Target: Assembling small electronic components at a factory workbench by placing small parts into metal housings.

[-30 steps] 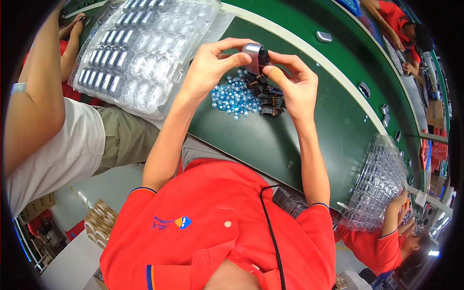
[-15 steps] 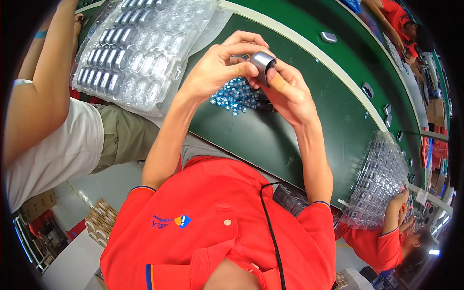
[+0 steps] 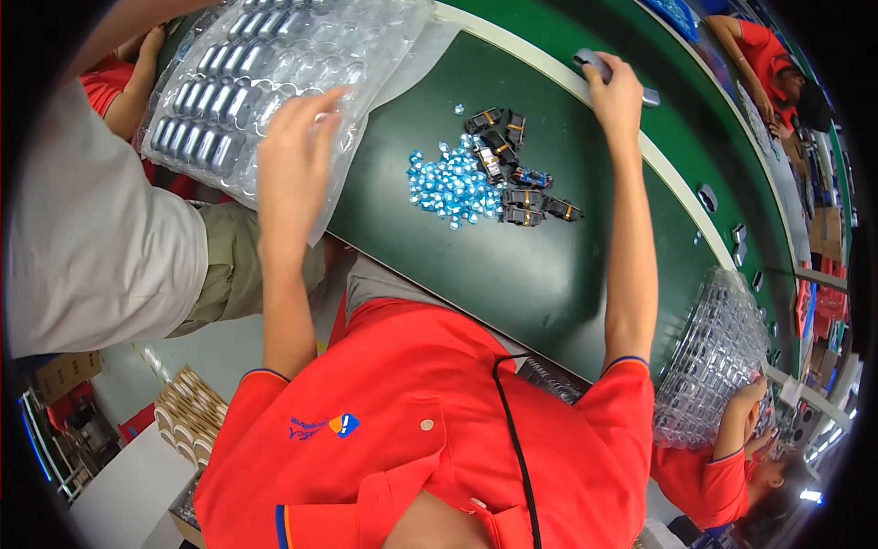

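My right hand (image 3: 617, 101) reaches over the pale rim at the far side of the green table (image 3: 430, 293). Its fingers are closed on a grey rounded casing (image 3: 593, 63), partly hidden by them. Just beside that hand, another grey casing (image 3: 650, 97) lies on the green belt (image 3: 540, 37). My left hand (image 3: 297, 156), a little blurred, hovers by the right side of a clear plastic blister tray (image 3: 357, 69), fingers apart and nothing in them. Between my arms lie a heap of small blue-and-white pieces (image 3: 448, 186) and several black modules (image 3: 524, 198).
Rows of grey casings (image 3: 208, 99) fill the tray's left part. More casings (image 3: 708, 198) lie along the belt at right. A stack of clear trays (image 3: 713, 357) stands near a person in red (image 3: 704, 480). Another person in a white shirt (image 3: 110, 229) is close on my left.
My hands have parted. The right carried the grey casing away to the far belt; the left moved left toward the tray. The black modules, hidden before, are now uncovered.
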A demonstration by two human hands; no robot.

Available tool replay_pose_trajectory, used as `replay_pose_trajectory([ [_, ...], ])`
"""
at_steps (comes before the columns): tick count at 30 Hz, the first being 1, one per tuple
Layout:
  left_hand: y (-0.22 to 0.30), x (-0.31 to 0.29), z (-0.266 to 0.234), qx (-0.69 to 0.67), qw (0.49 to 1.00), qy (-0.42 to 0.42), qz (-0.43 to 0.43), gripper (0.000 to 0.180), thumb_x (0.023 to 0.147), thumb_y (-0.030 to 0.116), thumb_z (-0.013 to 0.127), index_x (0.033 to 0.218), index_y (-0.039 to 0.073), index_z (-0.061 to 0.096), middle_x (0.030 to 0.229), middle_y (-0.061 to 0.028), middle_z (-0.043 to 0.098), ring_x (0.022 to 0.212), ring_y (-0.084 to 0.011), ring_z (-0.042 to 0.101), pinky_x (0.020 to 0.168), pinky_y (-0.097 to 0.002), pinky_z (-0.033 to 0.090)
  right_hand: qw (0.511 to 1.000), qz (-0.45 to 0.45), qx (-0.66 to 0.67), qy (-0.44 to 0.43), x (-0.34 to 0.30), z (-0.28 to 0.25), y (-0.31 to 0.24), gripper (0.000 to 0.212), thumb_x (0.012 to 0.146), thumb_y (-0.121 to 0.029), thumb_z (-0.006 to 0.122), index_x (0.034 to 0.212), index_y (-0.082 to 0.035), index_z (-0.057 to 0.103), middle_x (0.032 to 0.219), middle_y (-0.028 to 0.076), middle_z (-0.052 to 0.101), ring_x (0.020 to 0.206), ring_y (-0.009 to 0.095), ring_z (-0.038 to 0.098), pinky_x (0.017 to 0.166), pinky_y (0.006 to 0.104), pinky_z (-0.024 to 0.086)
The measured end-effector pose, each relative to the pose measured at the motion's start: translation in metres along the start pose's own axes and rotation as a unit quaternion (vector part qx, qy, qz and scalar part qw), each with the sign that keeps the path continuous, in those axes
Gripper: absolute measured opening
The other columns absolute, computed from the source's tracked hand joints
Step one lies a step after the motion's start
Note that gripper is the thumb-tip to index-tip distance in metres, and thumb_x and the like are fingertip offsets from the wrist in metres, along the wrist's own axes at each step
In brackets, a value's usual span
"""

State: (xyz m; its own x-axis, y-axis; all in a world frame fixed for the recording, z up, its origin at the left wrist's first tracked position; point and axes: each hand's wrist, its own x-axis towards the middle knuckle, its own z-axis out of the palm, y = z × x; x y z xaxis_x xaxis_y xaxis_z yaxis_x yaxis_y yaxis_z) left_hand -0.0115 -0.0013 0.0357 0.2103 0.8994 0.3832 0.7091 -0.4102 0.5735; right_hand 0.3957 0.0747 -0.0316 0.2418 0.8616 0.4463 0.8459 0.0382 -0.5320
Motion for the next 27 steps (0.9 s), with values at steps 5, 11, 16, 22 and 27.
replay_pose_trajectory([
  [5, -0.053, -0.017, -0.023, 0.251, 0.963, 0.076, -0.055, 0.035, 0.093, 0.004, 0.056, 0.126, 0.013, 0.063, 0.119, -0.0112, 0.061, 0.111, -0.0326, 0.057, 0.094, -0.0468, 0.043, 0.977, -0.086, -0.193, 0.03, 0.017, 0.008, 0.032, 0.035, 0.088, -0.023, 0.068, 0.118, -0.004, 0.068, 0.107, 0.019, 0.07, 0.099, 0.03, 0.068, 0.088, 0.0365, 0.051],
  [11, -0.083, -0.018, -0.034, 0.28, 0.949, 0.043, -0.136, 0.05, 0.091, -0.002, 0.052, 0.137, 0.019, 0.054, 0.129, -0.0114, 0.055, 0.115, -0.0339, 0.055, 0.094, -0.0532, 0.042, 0.991, 0.03, -0.06, -0.112, -0.04, -0.04, -0.004, 0.027, 0.089, -0.018, 0.067, 0.113, -0.006, 0.071, 0.101, 0.015, 0.072, 0.093, 0.03, 0.069, 0.085, 0.0351, 0.053],
  [16, -0.103, -0.031, -0.06, 0.296, 0.946, 0.017, -0.132, 0.06, 0.084, -0.007, 0.052, 0.137, 0.021, 0.054, 0.13, -0.0117, 0.054, 0.121, -0.0342, 0.051, 0.094, -0.0566, 0.041, 0.987, -0.018, -0.117, -0.106, -0.068, -0.043, -0.011, 0.019, 0.09, -0.013, 0.066, 0.106, -0.004, 0.071, 0.098, 0.013, 0.073, 0.086, 0.028, 0.07, 0.082, 0.035, 0.053],
  [22, -0.099, -0.045, -0.083, 0.287, 0.944, 0.071, -0.144, 0.061, 0.08, -0.008, 0.054, 0.135, 0.02, 0.057, 0.127, -0.0099, 0.055, 0.121, -0.0317, 0.05, 0.091, -0.0589, 0.039, 0.981, 0.037, -0.127, -0.145, -0.086, -0.054, -0.035, 0.013, 0.09, -0.009, 0.065, 0.1, -0.001, 0.067, 0.091, 0.014, 0.07, 0.08, 0.024, 0.067, 0.077, 0.0341, 0.052],
  [27, -0.104, -0.051, -0.092, 0.307, 0.93, 0.082, -0.185, 0.057, 0.082, -0.005, 0.056, 0.133, 0.019, 0.058, 0.124, -0.01, 0.057, 0.116, -0.0312, 0.054, 0.088, -0.0555, 0.038, 0.989, 0.028, -0.064, -0.129, -0.093, -0.046, -0.058, 0.014, 0.093, -0.011, 0.064, 0.105, -0.002, 0.065, 0.087, 0.011, 0.068, 0.078, 0.018, 0.065, 0.074, 0.0326, 0.052],
])
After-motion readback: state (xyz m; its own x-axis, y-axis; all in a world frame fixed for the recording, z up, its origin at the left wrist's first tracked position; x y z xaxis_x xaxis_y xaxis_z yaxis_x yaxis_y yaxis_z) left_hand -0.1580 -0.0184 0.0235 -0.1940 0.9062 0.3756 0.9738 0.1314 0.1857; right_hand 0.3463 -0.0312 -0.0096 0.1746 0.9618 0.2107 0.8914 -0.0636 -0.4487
